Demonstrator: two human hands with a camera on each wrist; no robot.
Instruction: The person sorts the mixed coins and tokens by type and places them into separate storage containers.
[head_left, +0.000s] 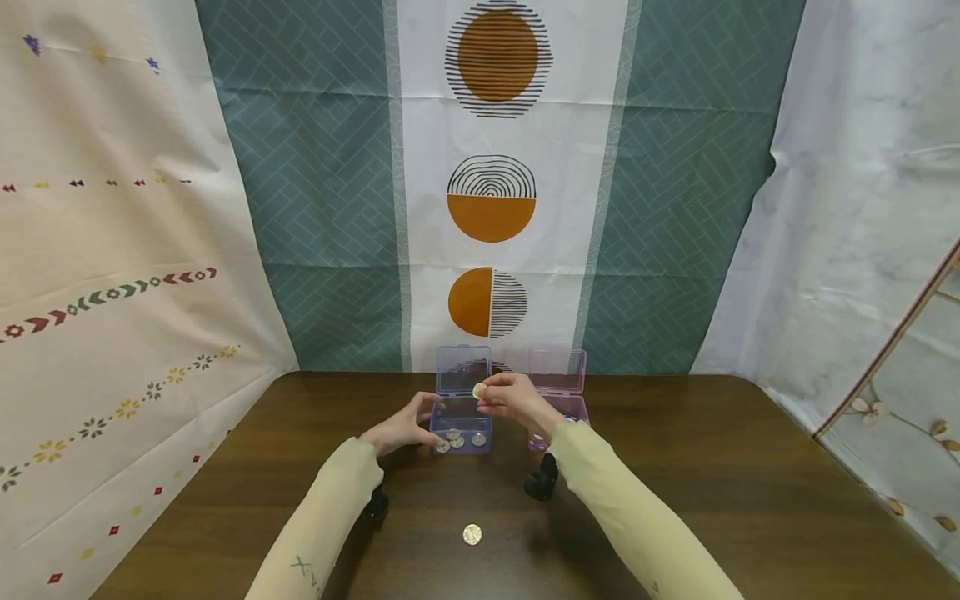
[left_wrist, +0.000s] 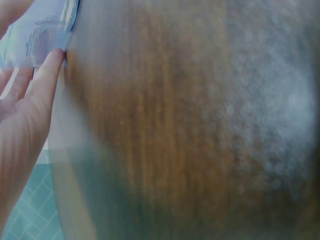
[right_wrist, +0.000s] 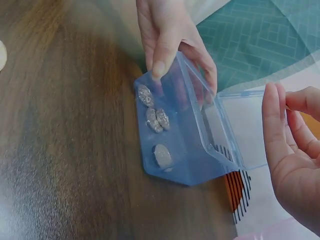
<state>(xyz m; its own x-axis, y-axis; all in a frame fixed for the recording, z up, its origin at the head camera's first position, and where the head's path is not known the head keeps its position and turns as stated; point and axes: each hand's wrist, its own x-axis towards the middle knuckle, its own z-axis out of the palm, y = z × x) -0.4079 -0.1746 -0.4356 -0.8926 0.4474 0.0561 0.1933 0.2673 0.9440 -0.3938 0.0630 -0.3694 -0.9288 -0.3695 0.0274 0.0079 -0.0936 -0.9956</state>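
Note:
A blue clear plastic box point(head_left: 483, 448) with its lid raised stands at the middle of the table. My left hand point(head_left: 401, 427) grips its left end, thumb at the front and fingers behind, as the right wrist view shows. Several coins point(right_wrist: 161, 156) lie inside the box along its front side. Above the box, my right hand point(head_left: 517, 400) pinches a round coin point(head_left: 478, 390) between thumb and fingertips. In the right wrist view that coin is mostly hidden by the fingers.
A pink clear box point(head_left: 583, 408), lid up, stands to the right, partly behind my right hand; small pieces lie in it. One coin point(head_left: 472, 534) lies on the brown table point(head_left: 675, 483) nearer to me. A patterned cloth point(head_left: 330, 208) hangs behind the table.

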